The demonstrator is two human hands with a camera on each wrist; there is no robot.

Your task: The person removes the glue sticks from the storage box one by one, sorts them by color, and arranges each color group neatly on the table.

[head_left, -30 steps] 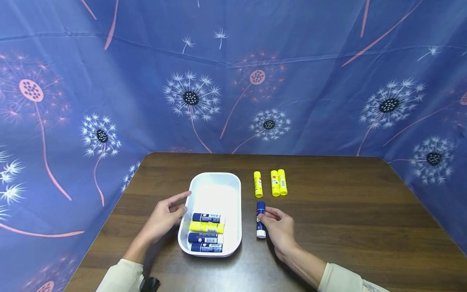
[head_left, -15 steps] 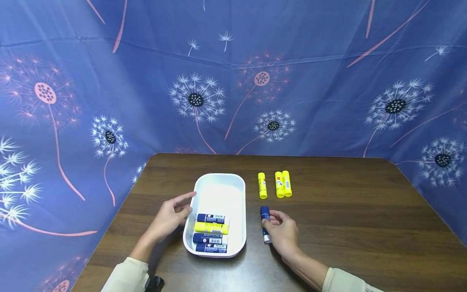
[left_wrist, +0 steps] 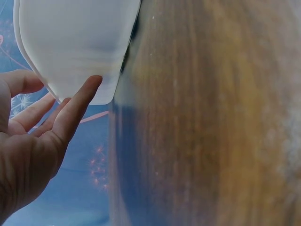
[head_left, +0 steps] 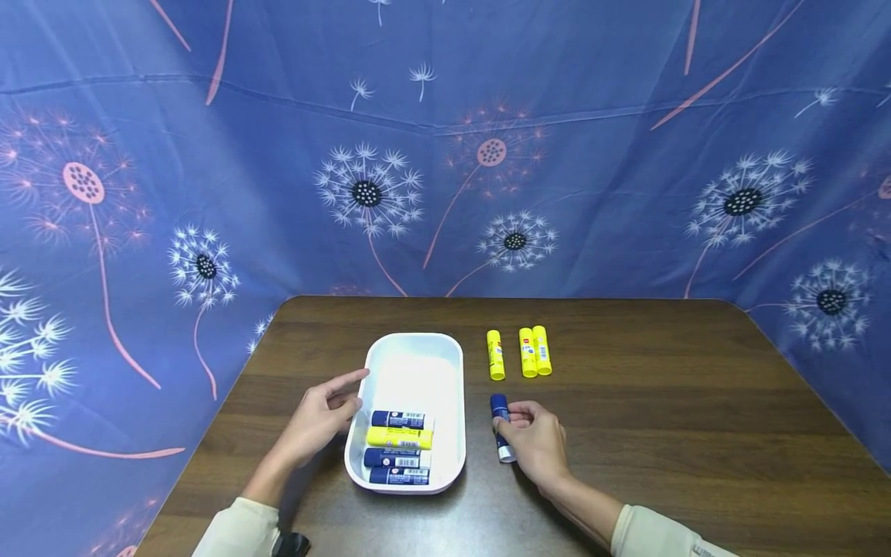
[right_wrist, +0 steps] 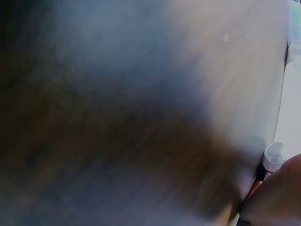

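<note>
My right hand (head_left: 539, 445) pinches a dark blue glue stick (head_left: 500, 408) between thumb and fingers, right of the white tray (head_left: 418, 375). The stick leans slightly, its white end towards me. In the right wrist view that pale end (right_wrist: 274, 154) shows beside a blurred part of the hand (right_wrist: 277, 193). At the tray's left side, my left hand (head_left: 313, 424) touches the rim with its fingers extended. The left wrist view has the thumb lying along the outer wall of the tray (left_wrist: 75, 42). Inside, a yellow glue stick (head_left: 399, 439) lies among several blue ones (head_left: 397, 458).
Behind the right hand, one yellow glue stick (head_left: 496, 356) lies alone, with two more yellow sticks (head_left: 534, 352) side by side to its right. Everything is on a brown wooden table (head_left: 661, 402). A blue dandelion-print cloth (head_left: 592, 155) hangs behind it.
The blue glue stick in my right hand has shifted slightly towards me and tilted, its white end swinging right. The left hand stays at the tray; the head view has shifted a little.
</note>
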